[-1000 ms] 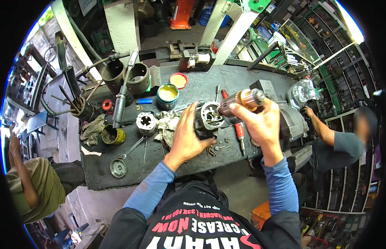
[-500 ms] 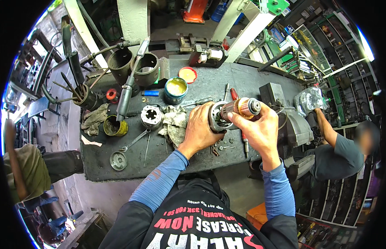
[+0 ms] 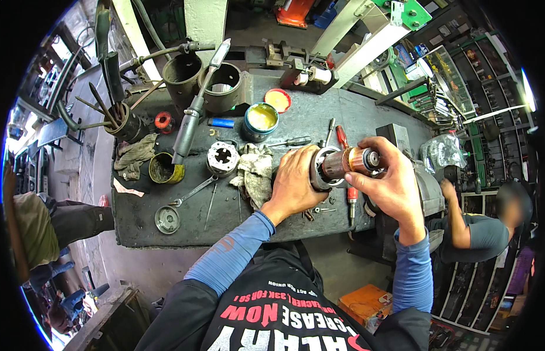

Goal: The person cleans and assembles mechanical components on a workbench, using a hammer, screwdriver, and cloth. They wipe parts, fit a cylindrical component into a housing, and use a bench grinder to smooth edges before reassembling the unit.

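Left hand [image 3: 295, 180] grips motor housing [image 3: 318, 176], right hand [image 3: 396, 182] armature [image 3: 341, 164]; rag [image 3: 254, 175] lies alongside, grease tub [image 3: 262, 133] toward the far edge of the workbench [image 3: 366, 108]; shirt [image 3: 249, 285] bears lettering [image 3: 262, 316].

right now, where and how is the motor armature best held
I'd grip the motor armature around its outer copper-coloured end, from the right, as the right hand does. It is cylindrical, and its left end sits at the mouth of the round housing, which the left hand holds.
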`<state>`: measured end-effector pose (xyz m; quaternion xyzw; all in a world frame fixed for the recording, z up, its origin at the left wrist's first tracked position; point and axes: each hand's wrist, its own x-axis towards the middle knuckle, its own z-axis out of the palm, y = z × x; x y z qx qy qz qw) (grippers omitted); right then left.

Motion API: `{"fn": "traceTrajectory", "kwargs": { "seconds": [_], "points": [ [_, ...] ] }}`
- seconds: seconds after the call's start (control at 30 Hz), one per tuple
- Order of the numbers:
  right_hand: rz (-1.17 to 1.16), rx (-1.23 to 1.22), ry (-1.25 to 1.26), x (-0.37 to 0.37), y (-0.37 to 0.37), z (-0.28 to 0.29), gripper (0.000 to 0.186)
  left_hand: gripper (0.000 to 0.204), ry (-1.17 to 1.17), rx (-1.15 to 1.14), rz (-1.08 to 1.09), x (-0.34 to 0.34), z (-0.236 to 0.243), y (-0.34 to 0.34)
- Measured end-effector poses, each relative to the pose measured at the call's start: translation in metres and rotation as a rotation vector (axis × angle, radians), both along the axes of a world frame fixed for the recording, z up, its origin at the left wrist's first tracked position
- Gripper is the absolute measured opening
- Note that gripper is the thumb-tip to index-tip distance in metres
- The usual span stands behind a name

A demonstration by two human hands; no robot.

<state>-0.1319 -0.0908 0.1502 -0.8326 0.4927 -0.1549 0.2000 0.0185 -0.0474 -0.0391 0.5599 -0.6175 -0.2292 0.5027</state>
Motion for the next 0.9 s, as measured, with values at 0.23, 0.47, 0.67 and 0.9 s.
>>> {"fn": "traceTrajectory", "kwargs": {
  "seconds": [0.23,0.47,0.67,0.9],
  "points": [
    [-0.006,0.053,0.484,0.016,-0.013,0.025,0.055,0.097,0.029,-0.006,-0.017,0.0,-0.001,-0.001],
    [0.381,-0.152,0.337,0.03,-0.01,0.034,0.038,0.095,0.011,-0.013,-0.026,0.002,-0.003,0.0],
    [-0.149,0.076,0.188,0.013,-0.023,0.075,0.05,0.096,0.02,0.006,-0.024,0.001,-0.005,0.0],
    [-0.172,0.203,-0.44,-0.096,0.045,0.045,0.057,0.107,0.007,0.041,-0.056,0.004,0.006,0.003]
  ]
}}
